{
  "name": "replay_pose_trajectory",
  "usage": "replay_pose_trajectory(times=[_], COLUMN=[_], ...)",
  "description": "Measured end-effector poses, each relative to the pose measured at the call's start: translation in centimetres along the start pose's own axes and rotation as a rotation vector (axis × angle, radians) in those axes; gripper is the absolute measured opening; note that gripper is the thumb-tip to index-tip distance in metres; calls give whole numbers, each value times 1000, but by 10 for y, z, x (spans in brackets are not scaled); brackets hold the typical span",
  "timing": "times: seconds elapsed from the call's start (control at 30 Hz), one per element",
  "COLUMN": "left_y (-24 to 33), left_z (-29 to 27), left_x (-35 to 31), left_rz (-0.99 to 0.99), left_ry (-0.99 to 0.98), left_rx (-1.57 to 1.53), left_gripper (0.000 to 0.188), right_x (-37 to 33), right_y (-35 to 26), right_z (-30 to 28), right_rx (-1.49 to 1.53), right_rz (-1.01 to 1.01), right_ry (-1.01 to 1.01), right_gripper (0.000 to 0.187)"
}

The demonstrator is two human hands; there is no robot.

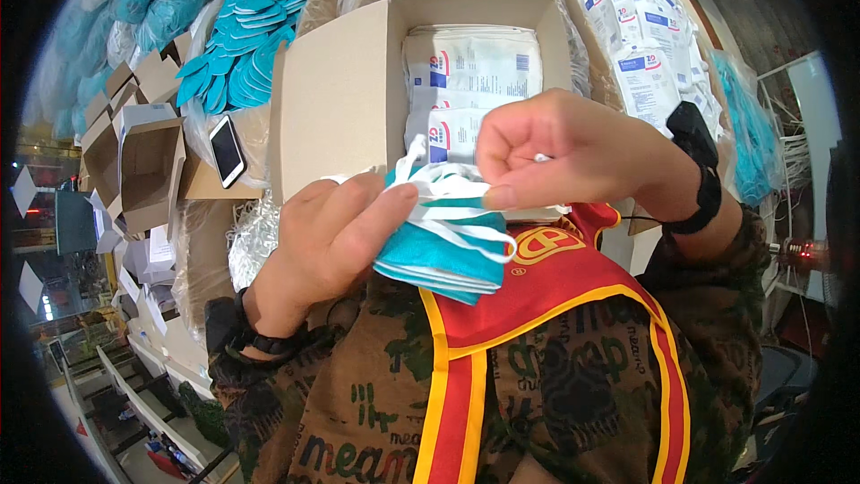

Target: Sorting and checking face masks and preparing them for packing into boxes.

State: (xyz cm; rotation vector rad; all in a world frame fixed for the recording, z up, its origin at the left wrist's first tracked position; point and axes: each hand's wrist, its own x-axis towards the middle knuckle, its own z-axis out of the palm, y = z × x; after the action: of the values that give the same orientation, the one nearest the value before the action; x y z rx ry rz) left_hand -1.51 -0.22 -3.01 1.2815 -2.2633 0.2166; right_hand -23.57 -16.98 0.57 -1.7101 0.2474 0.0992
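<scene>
- 2 hands, both the wearer's: L hand [327, 233] was grasping the L side of 1 teal stack [439, 255], thumb laid over the top.
- R hand [573, 157] was half-curled, thumb & fingertips pinching white straps [461, 211] at the stack's upper R; several loops, tangled, no exact ct.
- 2 dark wristbands, 1 per wrist: L wristband [262, 339], R wristband [703, 202].
- Stack sat btwn the hands: just R of L palm, below & L of R fingertips, held up over near edge of 1 big carton [331, 121].
- In carton, from far edge twd near: white packets [475, 81], at least 2 showing.
- Below stack: 1 red apron [528, 291] w/ yellow trim, on the wearer.
- Beyond carton's L edge: 1 phone [227, 151] on cardboard; past it 1 heap of teal pcs [246, 31], many, & several small cartons [148, 161].
- Beyond carton's R edge: 1 heap of white packets in plastic, [649, 54] many.
- Hidden: L fingertips partly, R fingers' inner side, near part of carton's inside. Layers in stack uncountable; outer heaps cut by dark fisheye rim.
</scene>
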Motion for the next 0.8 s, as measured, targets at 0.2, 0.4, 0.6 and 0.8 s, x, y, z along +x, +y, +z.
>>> replay_pose_trajectory(times=[0.2, 0.4, 0.6, 0.8], left_y=[-4, -13, -53, -42], left_z=[-14, -23, -27, -21], left_x=[-4, -22, -60, -63], left_rz=[10, -15, -348, -166], left_ry=[-12, -64, 11, 107], left_rx=[59, 130, 254, 155], left_gripper=[38, 36, 34, 34], right_x=[-38, -88, -160, -148], right_y=[10, -5, 33, 61], right_z=[1, -4, -23, -30], right_rx=[-162, -169, 51, 586], right_rz=[-93, 134, 181, -19], right_ry=[5, 112, 531, 611], right_gripper=[17, 15, 22, 27])
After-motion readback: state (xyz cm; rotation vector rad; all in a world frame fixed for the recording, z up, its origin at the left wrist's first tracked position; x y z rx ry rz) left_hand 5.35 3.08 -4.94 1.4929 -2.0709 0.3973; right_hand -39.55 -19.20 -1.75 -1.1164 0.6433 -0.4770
